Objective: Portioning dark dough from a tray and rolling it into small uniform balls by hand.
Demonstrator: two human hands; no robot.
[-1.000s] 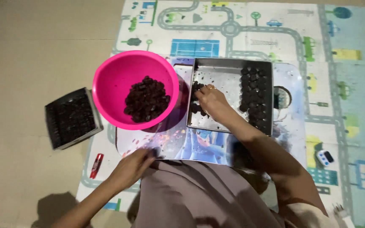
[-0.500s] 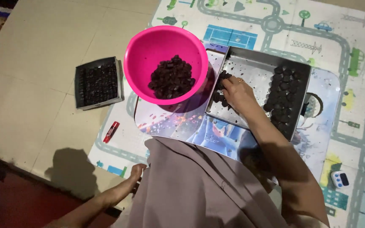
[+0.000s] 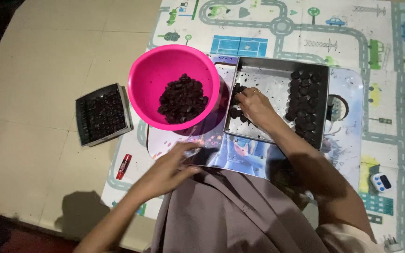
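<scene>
A bright pink bowl (image 3: 152, 79) holds a heap of dark round lumps (image 3: 183, 98). To its right a square metal tray (image 3: 268, 77) carries rows of the same dark lumps (image 3: 303, 105) along its right side and a few at its left. My right hand (image 3: 254, 104) rests inside the tray's left part, fingers curled over those few lumps; whether it grips one is unclear. My left hand (image 3: 167, 169) lies flat on the near edge of a glossy printed sheet (image 3: 212, 140) under the bowl, fingers spread.
A small black tray of dark pieces (image 3: 102, 115) sits on the beige floor to the left. A red tube (image 3: 123, 166) lies by the road-pattern play mat (image 3: 390, 93). A small white device (image 3: 381, 182) is at the right. My mauve garment fills the bottom.
My left hand came forward from near my side onto the edge of the printed sheet. The view shifted. My right hand stayed over the tray's left lumps.
</scene>
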